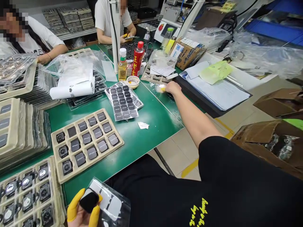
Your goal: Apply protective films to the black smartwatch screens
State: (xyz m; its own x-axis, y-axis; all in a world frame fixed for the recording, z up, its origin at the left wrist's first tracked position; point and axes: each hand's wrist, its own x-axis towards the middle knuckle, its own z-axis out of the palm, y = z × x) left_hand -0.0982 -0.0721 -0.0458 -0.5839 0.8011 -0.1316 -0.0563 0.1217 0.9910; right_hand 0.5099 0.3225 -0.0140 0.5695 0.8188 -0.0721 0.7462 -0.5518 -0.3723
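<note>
At the bottom, my left hand (82, 211), with yellow finger cots, is closed on a black smartwatch body (89, 200). A clear plastic sheet with pale rounded-square stickers (111, 201) is tucked beside it in the same hand. My right hand (174, 88) is stretched to the far side of the green table. Its fingers curl down at a bit of clear film (156, 87), one yellow cot showing; what they pinch is hidden. Between the hands lies a beige tray (93, 159) holding grey-covered watch bodies, a few showing their sensor backs.
Another tray of watches (26, 189) stands lower left, below stacked trays (26, 129). Sticker sheets (124, 102), a tape roll (133, 82), a red bottle (138, 60) and an amber bottle (122, 67) stand mid-table. Two co-workers sit opposite. Open cartons (251, 135) are at right.
</note>
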